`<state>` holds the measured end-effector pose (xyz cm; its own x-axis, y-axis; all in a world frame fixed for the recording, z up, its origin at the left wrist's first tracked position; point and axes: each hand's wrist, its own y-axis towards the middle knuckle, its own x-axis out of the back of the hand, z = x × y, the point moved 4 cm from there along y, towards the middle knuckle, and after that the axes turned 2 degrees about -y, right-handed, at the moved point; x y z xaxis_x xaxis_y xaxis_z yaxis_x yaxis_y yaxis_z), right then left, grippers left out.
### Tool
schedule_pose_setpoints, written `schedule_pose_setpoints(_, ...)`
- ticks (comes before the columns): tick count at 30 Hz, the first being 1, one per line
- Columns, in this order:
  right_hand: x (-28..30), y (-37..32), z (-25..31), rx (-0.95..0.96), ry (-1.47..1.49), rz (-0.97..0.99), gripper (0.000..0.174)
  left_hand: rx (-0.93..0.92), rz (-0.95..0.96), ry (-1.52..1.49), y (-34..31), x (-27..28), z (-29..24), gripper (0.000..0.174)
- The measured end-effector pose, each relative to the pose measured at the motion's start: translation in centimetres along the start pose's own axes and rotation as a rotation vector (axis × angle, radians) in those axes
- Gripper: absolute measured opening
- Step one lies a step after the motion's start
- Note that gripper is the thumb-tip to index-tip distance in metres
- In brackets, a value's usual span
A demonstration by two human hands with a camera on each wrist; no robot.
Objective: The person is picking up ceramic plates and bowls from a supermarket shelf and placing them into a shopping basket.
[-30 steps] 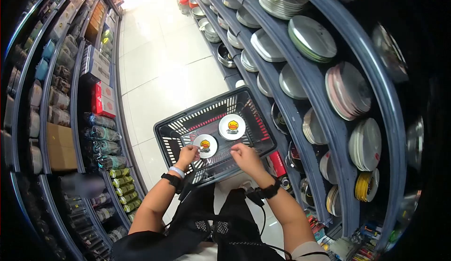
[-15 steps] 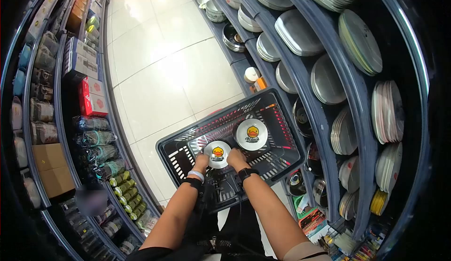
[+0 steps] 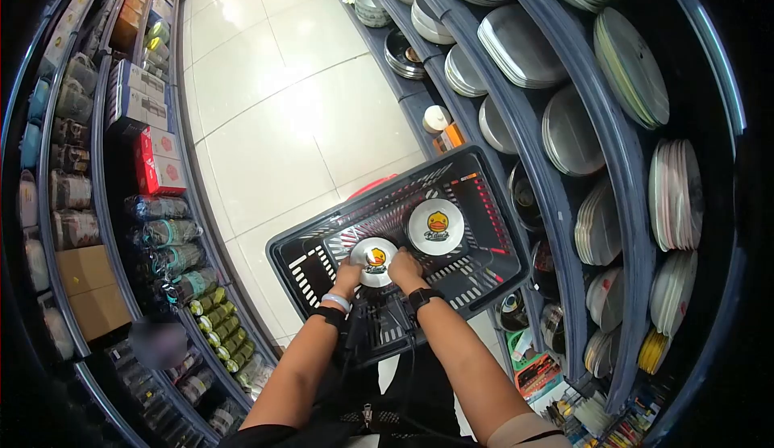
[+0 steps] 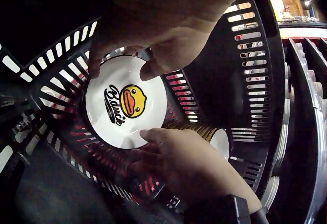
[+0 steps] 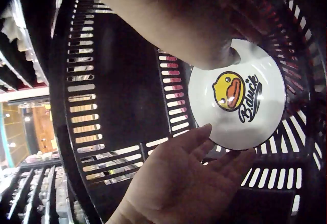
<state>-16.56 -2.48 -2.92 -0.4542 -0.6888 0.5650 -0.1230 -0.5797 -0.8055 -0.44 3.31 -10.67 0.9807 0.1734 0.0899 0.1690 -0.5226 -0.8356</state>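
Note:
My left hand (image 3: 348,279) grips the left rim of a round white plate (image 3: 373,264) inside the black shopping basket (image 3: 278,252). On the opposite rim, my right hand (image 3: 405,271) holds the same plate (image 5: 265,109). The right hand's thumb (image 4: 149,135) lies over the edge, with its fingers lower down. A yellow duck face and black "B.duck" lettering decorate the plate's middle. To the right in the basket lies a second duck plate (image 3: 435,226); a stack of brown-edged dishes (image 4: 196,129) shows there in the left wrist view.
Shelves of stacked plates (image 3: 520,49) and bowls (image 3: 371,6) line the right side. On the left, shelves carry boxes (image 3: 161,162) and wrapped goods (image 3: 171,234). Pale floor tiles (image 3: 274,118) run between them. A white jar (image 3: 436,118) stands just beyond the basket.
My right hand has come in from the right and taken the near plate's right rim. The left hand keeps its side. Basket and shelves have shifted in view.

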Motion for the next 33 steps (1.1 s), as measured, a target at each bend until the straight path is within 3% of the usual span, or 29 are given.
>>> schedule_pose_setpoints(5,1.8,-1.9,0.3,0.053,0.004,-0.032,0.038,0.013,0.079,-0.037,-4.9,1.7,-4.0,0.05)
schedule_pose_setpoints(10,5.7,-6.8,0.0,0.219,0.061,-0.054,0.035,-0.245,0.111,0.088,-14.4,3.1,-10.5,0.046)
schedule_pose_setpoints(12,7.9,-9.4,-0.2,0.394,0.148,-0.073,0.033,-0.318,0.125,0.119,-16.8,3.3,-11.4,0.046)
schedule_pose_setpoints(16,12.5,-14.6,-2.7,0.458,0.195,-0.159,0.03,-0.429,0.163,0.05,-22.9,0.9,-13.8,0.042)
schedule_pose_setpoints(22,18.2,-21.4,-10.6,0.601,0.333,-0.354,0.028,-0.545,0.331,0.069,-29.7,-6.1,-15.0,0.037)
schedule_pose_setpoints(28,21.7,-29.2,-21.8,0.507,0.413,-0.625,0.029,-0.649,0.544,0.204,-37.1,-15.3,-15.8,0.035)
schedule_pose_setpoints(33,23.6,-36.7,-30.6,0.363,0.526,-0.774,0.026,-0.634,0.771,0.307,-43.3,-23.5,-15.5,0.036)
